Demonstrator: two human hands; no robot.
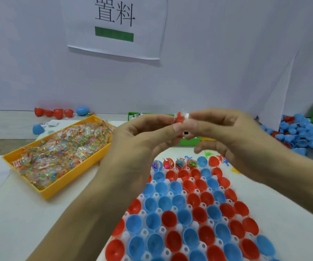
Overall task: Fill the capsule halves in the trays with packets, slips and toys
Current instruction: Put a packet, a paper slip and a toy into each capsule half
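Both hands meet above the tray's 12 o'clock edge: left hand (148,134) and right hand (225,132) each pinch, fingers curled, a small red toy (179,117) w/ a white slip (186,116) between thumbs and forefingers. Below, the white tray (170,180) holds red and blue capsule halves (182,217); approx. 4 in the far row are filled, rest open. At 10 o'clock, a yellow bin (57,187) of candy packets (63,149). Wall sign (114,25) reads "置料" over a green bar. Loose capsule shells (302,134) heaped at 3 o'clock.
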